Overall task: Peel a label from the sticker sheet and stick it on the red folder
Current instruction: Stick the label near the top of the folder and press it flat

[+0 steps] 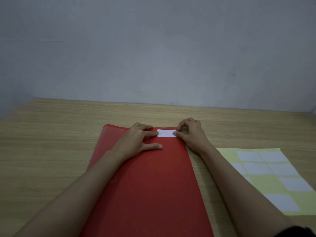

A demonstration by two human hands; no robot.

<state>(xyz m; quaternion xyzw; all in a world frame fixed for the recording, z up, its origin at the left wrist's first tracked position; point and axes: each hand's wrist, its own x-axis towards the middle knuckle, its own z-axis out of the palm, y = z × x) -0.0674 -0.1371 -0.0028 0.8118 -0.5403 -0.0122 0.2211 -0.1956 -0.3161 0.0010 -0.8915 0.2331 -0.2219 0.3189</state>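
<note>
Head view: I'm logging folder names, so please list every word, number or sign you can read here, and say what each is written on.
"ASSETS": handwritten on the white label at the far end of the red folder; faint, and the last letters are partly hidden by the right hand's fingertips, so the ending is a guess.
Sticker sheet: the remaining labels look blank.
Nothing else readable.

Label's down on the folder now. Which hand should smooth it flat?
Probably the left hand: its index finger already lies flat on the label's left end, free to sweep across. The right hand pinches the right end at the red folder's edge.
</note>
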